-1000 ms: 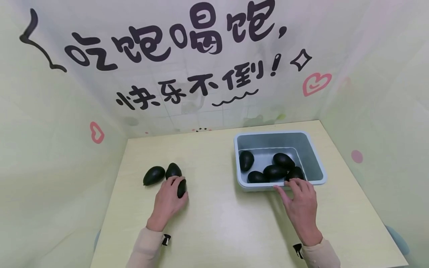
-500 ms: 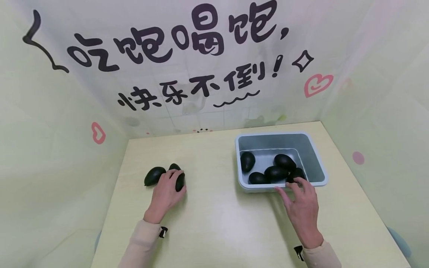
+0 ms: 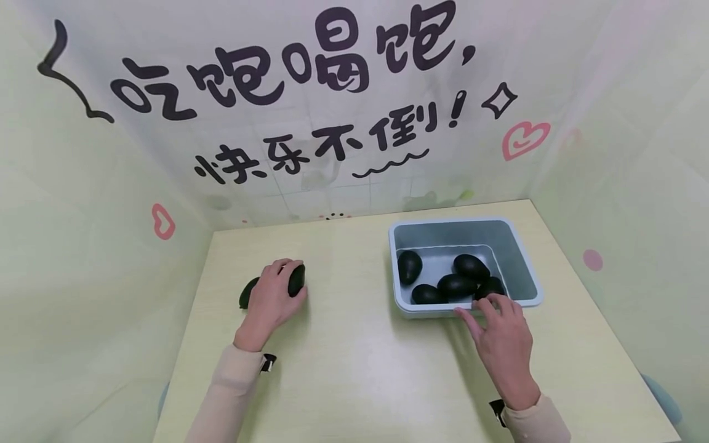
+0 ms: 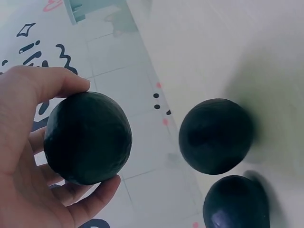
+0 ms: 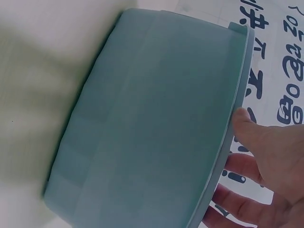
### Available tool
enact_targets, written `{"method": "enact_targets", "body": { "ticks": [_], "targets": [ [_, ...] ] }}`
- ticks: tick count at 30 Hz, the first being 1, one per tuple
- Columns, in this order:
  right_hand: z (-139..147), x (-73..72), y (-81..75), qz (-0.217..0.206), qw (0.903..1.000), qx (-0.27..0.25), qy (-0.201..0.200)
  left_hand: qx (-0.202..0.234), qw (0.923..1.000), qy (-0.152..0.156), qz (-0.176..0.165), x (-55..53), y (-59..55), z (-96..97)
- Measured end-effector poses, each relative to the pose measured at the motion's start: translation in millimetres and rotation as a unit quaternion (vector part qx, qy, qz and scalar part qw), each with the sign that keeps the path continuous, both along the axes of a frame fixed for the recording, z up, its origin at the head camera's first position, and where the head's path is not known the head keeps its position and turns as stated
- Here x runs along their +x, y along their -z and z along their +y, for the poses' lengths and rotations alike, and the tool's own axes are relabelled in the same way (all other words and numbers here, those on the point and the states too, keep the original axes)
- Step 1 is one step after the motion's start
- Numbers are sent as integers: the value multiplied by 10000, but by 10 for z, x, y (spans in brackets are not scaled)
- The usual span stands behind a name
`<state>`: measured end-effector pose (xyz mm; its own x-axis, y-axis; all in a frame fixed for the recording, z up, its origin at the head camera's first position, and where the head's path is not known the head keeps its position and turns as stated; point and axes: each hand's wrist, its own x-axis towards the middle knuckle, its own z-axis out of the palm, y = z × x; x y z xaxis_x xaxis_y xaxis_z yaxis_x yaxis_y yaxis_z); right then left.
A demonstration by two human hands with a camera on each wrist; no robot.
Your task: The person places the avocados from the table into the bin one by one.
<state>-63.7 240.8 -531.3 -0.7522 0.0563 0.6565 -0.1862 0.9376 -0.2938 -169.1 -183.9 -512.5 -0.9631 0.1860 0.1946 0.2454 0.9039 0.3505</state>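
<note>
My left hand (image 3: 271, 298) grips a dark avocado (image 4: 88, 138), thumb on one side and fingers on the other, raised off the table. Two more avocados lie on the table close by; one avocado (image 3: 247, 294) is partly covered by the hand in the head view, and the other avocado (image 4: 216, 136) shows only in the left wrist view. At the front rim of a blue-grey plastic bin (image 3: 410, 312), my right hand (image 3: 503, 344) pinches the edge, thumb outside and fingers over the inner side. Several avocados (image 3: 456, 285) rest inside the bin.
The bin stands at the right back of a pale wooden table (image 3: 354, 369). A printed cloth (image 3: 354, 178) with lettering hangs behind the table and along both sides.
My left hand has moved upward in the head view and slightly left, carrying its avocado and covering another one behind it. The right hand stays on the bin's rim.
</note>
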Motion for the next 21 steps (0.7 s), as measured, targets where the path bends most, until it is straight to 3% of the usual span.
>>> {"method": "enact_targets", "body": {
  "ticks": [11,21],
  "targets": [
    [9,20,-98,-549,9975,-435,2,48,9995,247,170,-42,-87,140],
    [4,27,-158,-823,9951,-548,-29,-5,9985,527,115,-129,-254,284]
  ]
}}
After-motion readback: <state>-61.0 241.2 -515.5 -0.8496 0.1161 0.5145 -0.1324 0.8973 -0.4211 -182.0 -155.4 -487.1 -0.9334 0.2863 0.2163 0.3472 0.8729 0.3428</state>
